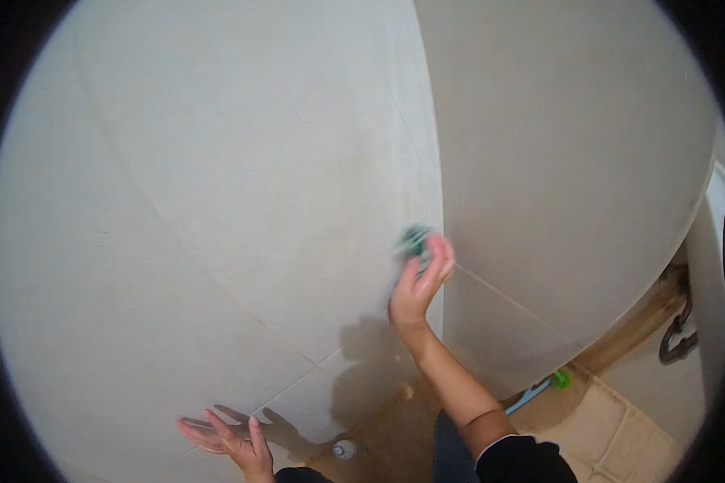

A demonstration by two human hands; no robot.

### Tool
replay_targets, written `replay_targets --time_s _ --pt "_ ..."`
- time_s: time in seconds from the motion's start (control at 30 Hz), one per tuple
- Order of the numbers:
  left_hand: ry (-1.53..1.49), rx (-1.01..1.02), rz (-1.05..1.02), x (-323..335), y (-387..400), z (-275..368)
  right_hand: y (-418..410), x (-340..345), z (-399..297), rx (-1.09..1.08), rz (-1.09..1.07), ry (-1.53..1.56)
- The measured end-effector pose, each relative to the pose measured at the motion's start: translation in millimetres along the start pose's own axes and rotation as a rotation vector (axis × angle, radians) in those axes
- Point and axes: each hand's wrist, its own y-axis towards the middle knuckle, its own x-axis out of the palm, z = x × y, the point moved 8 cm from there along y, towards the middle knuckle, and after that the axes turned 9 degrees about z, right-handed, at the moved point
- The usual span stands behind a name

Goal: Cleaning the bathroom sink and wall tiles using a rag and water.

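My right hand (424, 281) grips a green-and-white cloth or scrubbing pad (415, 241), blurred by motion, against the pale wall (248, 181) just left of the vertical edge where two wall faces meet. Low on the left, my left hand (232, 441) has its fingers spread and holds nothing; its shadow falls on the wall beside it. Whether its fingertips touch the wall, I cannot tell.
A bottle (344, 448) stands on the tan floor near the wall's foot. At the lower right lies a blue-handled brush with green bristles (560, 379). A dark curved metal piece (678, 344) and a white panel (714, 253) are at the far right.
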Motion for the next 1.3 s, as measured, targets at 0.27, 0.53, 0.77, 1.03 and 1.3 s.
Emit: replay_targets --time_s 0.27,0.53,0.77,1.03,1.3 --pt "0.093 0.0 -0.043 21 -5 4 -5 34 -156 -0.741 -0.639 0.692" --pt "0.095 -0.018 -0.043 24 -4 2 127 75 -210 -0.604 -0.143 0.554" --pt "0.067 -0.008 -0.026 27 -3 9 199 94 -236 -0.584 -0.109 0.538" --pt "0.107 0.032 -0.059 29 -5 0 137 86 -350 -1.116 -0.215 0.926" --pt "0.068 -0.004 -0.045 20 -4 5 233 115 -405 -0.067 -0.444 0.913"
